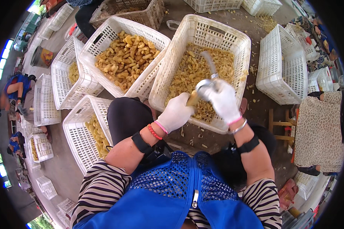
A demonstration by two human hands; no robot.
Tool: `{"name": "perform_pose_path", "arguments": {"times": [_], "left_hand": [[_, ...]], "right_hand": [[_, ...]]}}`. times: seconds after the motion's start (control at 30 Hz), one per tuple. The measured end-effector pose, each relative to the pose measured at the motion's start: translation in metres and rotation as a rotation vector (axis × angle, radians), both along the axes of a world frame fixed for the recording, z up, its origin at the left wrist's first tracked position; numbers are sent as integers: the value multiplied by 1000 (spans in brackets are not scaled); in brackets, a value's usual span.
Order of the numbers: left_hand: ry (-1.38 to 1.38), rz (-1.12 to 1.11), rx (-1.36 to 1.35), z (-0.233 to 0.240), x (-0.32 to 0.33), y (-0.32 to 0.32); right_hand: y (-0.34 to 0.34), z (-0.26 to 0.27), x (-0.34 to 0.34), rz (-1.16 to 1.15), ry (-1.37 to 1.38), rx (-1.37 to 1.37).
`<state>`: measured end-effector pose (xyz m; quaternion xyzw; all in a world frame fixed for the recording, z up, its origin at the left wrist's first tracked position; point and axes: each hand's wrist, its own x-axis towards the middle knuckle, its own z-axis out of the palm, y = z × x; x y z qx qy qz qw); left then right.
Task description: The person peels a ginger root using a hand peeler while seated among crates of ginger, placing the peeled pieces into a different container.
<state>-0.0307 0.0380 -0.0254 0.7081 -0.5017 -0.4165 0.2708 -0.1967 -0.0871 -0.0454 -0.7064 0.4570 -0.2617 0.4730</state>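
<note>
Both my hands wear white knit gloves and meet over a white plastic crate [157, 83] of pale peelings [183, 75]. My left hand [177, 112] grips a yellowish piece of ginger root [193, 98]. My right hand [224, 100] is closed around a metal hand tool [204, 84], which looks like a peeler and touches or nearly touches the ginger's upper end. Motion blurs the tool, so its edge cannot be made out. Left of this crate, a second white crate [87, 54] holds brown unpeeled-looking ginger [126, 57].
A white crate [77, 143] by my left knee contains pale ginger pieces [97, 134]; another crate [64, 91] stands behind it. To the right are a tall white crate [285, 83] and a wooden stool [283, 123] beside a person in leopard print [318, 134]. Scraps litter the floor.
</note>
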Motion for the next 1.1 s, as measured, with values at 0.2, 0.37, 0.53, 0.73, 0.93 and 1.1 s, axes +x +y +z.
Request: {"name": "perform_pose_path", "arguments": {"times": [0.2,0.37,0.53,0.73,0.93,1.1], "left_hand": [[11,14,-87,-2,0,4],[-13,-30,-233,-1,-1,1],[1063,51,322,0,19,-13],[844,212,267,17,-7,-8],[701,167,256,12,-3,-4],[316,80,154,-3,-5,-8]], "right_hand": [[-24,4,-17,-156,-251,221],[7,26,-5,-28,-293,451],[-4,24,-10,69,-398,476],[17,25,3,45,-287,291],[-40,10,-28,-219,-341,227],[13,23,1,-9,-167,137]]}}
